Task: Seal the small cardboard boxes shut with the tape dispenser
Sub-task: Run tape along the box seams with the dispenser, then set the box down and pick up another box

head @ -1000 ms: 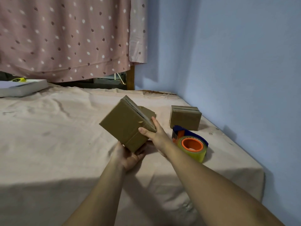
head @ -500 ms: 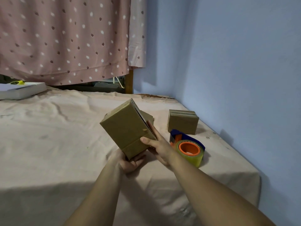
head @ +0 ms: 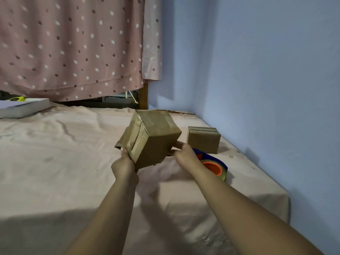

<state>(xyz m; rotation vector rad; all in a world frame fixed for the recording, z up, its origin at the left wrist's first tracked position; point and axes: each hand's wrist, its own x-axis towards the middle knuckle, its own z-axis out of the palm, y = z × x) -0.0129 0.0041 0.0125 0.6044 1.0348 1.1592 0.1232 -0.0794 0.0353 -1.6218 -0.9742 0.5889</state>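
Gripping one taped box clear of the sheet: left hand curled round its near-left corner, right hand pinching its lower right edge. Apparently sealed; tilted, taped end facing left, long axis seemingly left to right. Leaving second box, apparently untaped, near the idle tape dispenser.

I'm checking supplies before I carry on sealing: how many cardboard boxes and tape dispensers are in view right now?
Cardboard boxes: 2, the held box and the box by the wall
Tape dispensers: 1, the blue tape dispenser
Total: 3
Anything behind the held box is hidden.
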